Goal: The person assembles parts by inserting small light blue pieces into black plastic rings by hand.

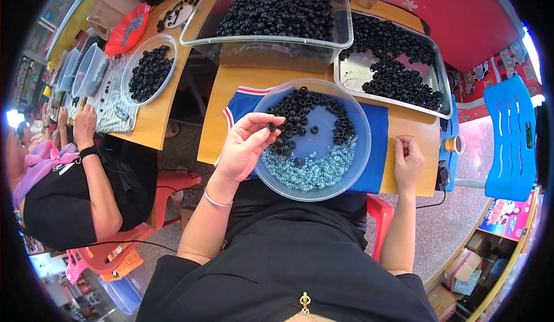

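Observation:
My left hand (245, 147) is raised over the left rim of a round clear plastic bowl (326, 124). Its thumb and fingertips pinch a small black ring-shaped part (271, 127). Inside the bowl, loose black ring-shaped parts (295, 107) lie along the far and left sides. Small clear bluish pieces (311, 173) are heaped on the near side. To the right of the bowl, my right hand (407, 157) is closed over the wooden table, fingers curled in. Whatever it may hold is hidden.
A blue cloth (376, 143) lies under the bowl on the table (216, 131). Behind stand a large clear bin (271, 53) and a metal tray (353, 76), both holding black parts. At left, a co-worker's arm (99, 186) rests near another bowl (175, 62). A blue chair (508, 143) stands right.

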The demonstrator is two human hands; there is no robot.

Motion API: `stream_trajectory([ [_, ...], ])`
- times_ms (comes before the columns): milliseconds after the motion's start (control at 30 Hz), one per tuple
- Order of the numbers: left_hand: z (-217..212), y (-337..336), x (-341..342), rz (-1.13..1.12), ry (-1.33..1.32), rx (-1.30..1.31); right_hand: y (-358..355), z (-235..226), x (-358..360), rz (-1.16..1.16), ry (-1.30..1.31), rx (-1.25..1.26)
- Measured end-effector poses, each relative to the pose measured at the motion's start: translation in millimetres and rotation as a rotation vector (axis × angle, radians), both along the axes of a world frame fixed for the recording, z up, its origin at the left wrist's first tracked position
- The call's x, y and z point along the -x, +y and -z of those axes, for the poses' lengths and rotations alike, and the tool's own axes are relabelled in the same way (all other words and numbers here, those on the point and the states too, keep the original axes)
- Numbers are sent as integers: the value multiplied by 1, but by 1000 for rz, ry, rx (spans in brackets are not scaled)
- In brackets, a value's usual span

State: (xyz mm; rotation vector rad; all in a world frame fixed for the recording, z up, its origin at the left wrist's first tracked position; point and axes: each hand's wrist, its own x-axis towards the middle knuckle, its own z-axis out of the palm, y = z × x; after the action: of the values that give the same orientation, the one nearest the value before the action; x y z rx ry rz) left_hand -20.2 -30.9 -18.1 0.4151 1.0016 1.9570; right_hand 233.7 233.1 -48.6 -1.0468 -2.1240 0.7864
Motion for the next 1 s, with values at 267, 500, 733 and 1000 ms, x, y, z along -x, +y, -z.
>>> stream_trajectory([
  [267, 5, -2, 1, -2, 47, 6, 0, -1, 1, -11, 4, 13],
  [500, 0, 4, -2, -7, 32, 58, -1, -5, 0, 8, -6, 20],
  [733, -5, 28, -16, 134, -65, 15, -46, -58, 52, -383, 85, 115],
  [1000, 9, 39, -17, 153, -257, 54, -65, -62, 104, -758, -475, -295],
])
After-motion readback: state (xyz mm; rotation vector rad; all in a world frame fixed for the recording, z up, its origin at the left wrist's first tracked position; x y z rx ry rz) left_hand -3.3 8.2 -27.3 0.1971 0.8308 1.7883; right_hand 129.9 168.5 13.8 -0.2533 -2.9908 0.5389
